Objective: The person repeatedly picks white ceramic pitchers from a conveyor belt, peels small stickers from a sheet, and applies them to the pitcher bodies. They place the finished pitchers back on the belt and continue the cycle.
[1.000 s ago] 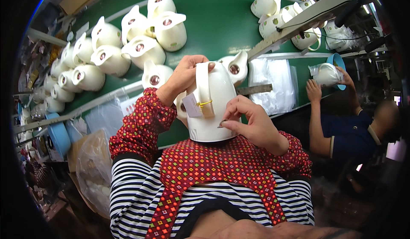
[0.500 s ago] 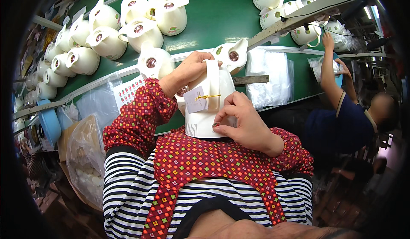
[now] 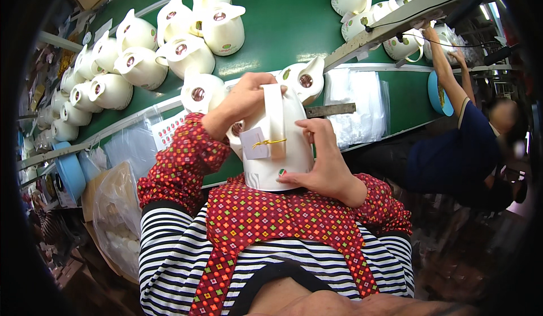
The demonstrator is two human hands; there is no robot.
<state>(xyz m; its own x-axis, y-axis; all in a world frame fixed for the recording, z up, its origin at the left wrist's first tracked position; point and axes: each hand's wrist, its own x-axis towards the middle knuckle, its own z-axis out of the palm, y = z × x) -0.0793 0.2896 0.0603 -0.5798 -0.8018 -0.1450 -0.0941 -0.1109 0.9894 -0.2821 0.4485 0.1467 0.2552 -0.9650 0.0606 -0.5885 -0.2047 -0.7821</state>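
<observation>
A white thermal jug leans upright against my patterned apron, its handle toward me. My left hand is closed around the top of the jug by the handle. A white paper tag hangs on the handle by a gold twist tie. Low on the jug's body is a small round red, white and green sticker. My right hand grips the jug's right side, thumb tip beside the sticker and index finger higher up. Another white jug stands just beyond my left hand.
One more jug is at the belt's near edge, beside a metal bar and stacked clear plastic bags. Several jugs crowd the green conveyor. A sticker sheet lies left. A co-worker reaches in at right.
My right index finger has lifted from a pinch near the jug's base to higher on its side. The sticker now shows on the jug. The co-worker's arms have moved farther over the belt.
</observation>
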